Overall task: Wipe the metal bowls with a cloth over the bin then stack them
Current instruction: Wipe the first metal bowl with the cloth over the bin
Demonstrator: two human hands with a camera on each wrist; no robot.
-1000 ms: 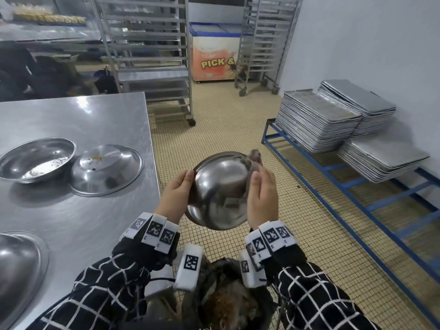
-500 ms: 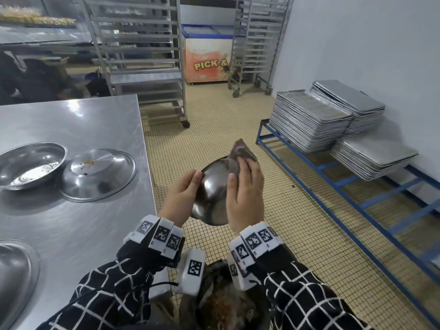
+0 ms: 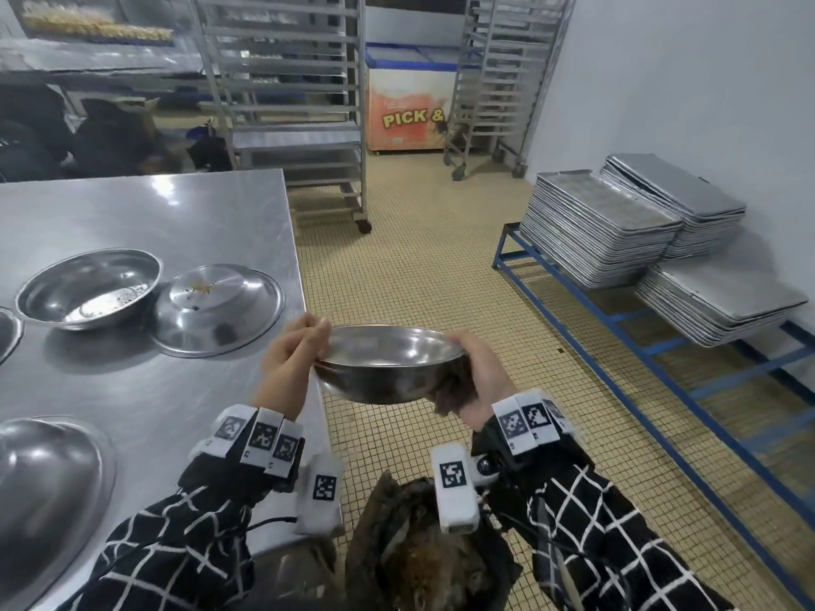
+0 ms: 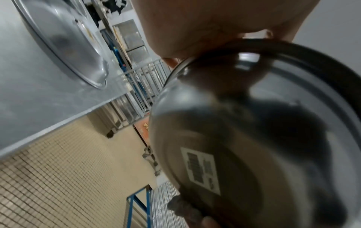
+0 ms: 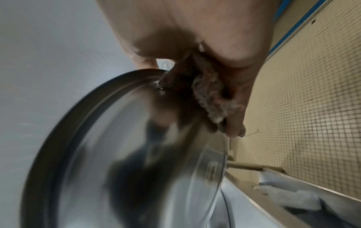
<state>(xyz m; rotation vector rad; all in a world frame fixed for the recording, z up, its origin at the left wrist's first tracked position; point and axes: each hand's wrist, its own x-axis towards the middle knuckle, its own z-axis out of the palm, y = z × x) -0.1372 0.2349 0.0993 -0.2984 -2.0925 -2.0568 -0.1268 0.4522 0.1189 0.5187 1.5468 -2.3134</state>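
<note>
A metal bowl (image 3: 383,368) (image 4: 244,138) (image 5: 126,162) hangs mouth-up in the air beside the table's corner, held between both hands above the bin (image 3: 423,562). My left hand (image 3: 293,355) grips its left rim with curled fingers. My right hand (image 3: 478,372) presses a brown cloth (image 3: 452,388) (image 5: 203,92) against the bowl's right outer wall and pinches the rim. On the steel table (image 3: 145,222) stand an upright dirty bowl (image 3: 88,287), an overturned bowl (image 3: 216,308) with crumbs on it, and another overturned bowl (image 3: 48,496) at the near left.
The bin below my wrists holds brown scraps. Stacks of metal trays (image 3: 600,229) lie on a blue frame (image 3: 626,346) to the right. Wheeled racks (image 3: 282,94) and an orange chest freezer (image 3: 410,108) stand at the back across the tiled floor.
The bowl has turned from standing on edge to mouth-up. My right hand with the cloth slid from the bowl's face to its right side and rim. The view tilted left.
</note>
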